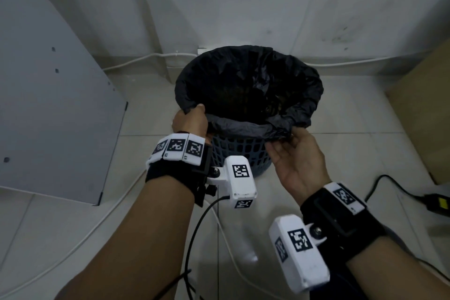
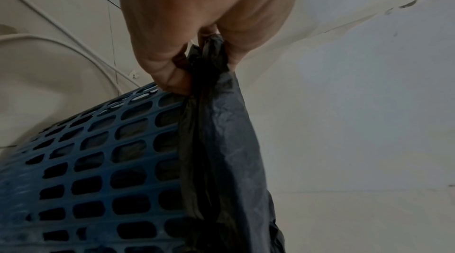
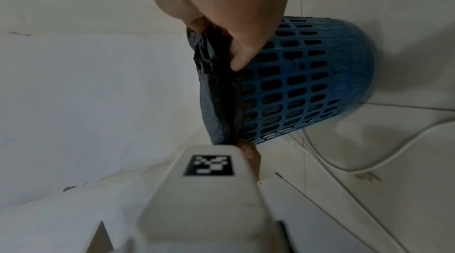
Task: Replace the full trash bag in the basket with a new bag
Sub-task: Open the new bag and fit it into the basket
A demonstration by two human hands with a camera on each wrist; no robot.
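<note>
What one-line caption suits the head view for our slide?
Both hands, left and right, pinch the black bag at the near rim of the blue basket.

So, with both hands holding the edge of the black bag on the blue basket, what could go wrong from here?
1. The left hand and right hand pinch only thin film of the black bag; a hard pull could probably tear it.
2. The blue basket is light mesh and nothing holds it down, so it may lift or tip with the bag.
3. A black cable lies on the floor close by and could snag.
</note>
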